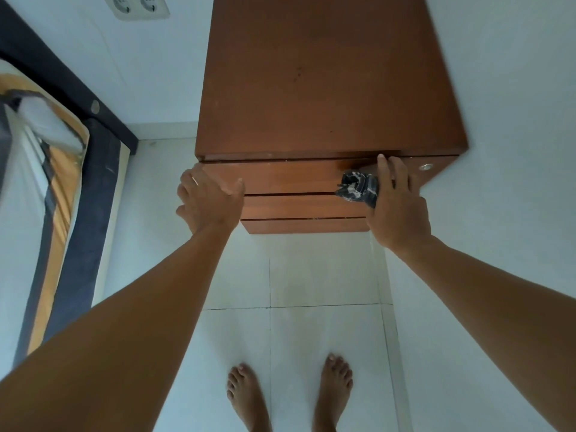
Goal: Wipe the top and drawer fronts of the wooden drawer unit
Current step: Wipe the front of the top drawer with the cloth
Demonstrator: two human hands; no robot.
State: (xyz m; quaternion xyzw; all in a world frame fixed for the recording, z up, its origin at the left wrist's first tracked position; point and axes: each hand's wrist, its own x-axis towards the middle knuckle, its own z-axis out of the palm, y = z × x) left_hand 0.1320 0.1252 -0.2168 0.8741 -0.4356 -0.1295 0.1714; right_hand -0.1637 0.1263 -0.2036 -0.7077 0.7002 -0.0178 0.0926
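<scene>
The brown wooden drawer unit (327,88) stands against the white wall, seen from above, with three drawer fronts (290,179) below its bare top. My right hand (396,201) presses a dark, white-flecked cloth (358,188) against the right end of the top drawer front, and a darker wet-looking patch shows just above the cloth. My left hand (208,201) rests on the left edge of the top drawer front, fingers curled around the corner. A round metal lock (425,167) sits at the right of the top drawer.
A bed with a dark frame (93,169) and an orange-striped mattress (46,157) runs along the left. A double wall socket (137,4) is at the top left. White floor tiles (324,322) lie below, with my bare feet (290,394) on them. A white wall borders the right.
</scene>
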